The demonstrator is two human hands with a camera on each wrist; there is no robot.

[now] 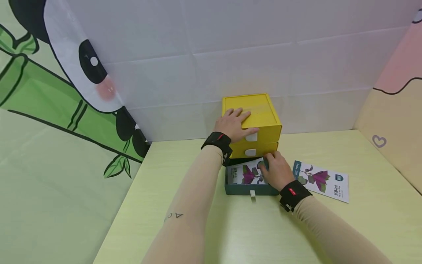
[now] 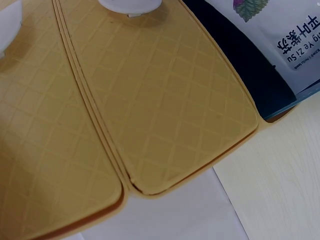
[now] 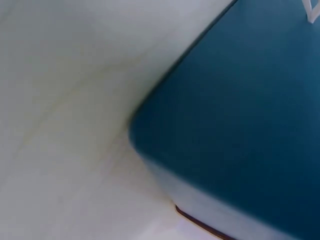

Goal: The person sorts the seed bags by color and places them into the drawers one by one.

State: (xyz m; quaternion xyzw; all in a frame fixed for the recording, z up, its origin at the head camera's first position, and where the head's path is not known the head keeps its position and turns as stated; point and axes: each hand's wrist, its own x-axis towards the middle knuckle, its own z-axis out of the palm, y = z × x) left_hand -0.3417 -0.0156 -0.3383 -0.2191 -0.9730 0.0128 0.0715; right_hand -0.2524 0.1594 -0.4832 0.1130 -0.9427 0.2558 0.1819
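A yellow drawer box (image 1: 263,112) stands against the back wall, its bottom dark teal drawer (image 1: 242,190) pulled out. My left hand (image 1: 232,126) rests on the box's top with fingers spread and thumb along the front edge. In the drawer lies a white seed packet (image 1: 245,175) printed with a purple-leaved plant. At the drawer's right side my right hand (image 1: 278,170) pinches that packet's right end, the thumb over it and the fingers bent near the rim. The left wrist view shows part of the packet (image 2: 292,37) beside the patterned drawer fronts (image 2: 175,100).
A second seed packet (image 1: 329,185) lies flat on the pale table (image 1: 257,227), right of the drawer. White handles (image 1: 250,152) sit on the yellow drawers, and a white tab (image 1: 252,194) on the teal one. A printed cloth wall (image 1: 230,55) closes off the back.
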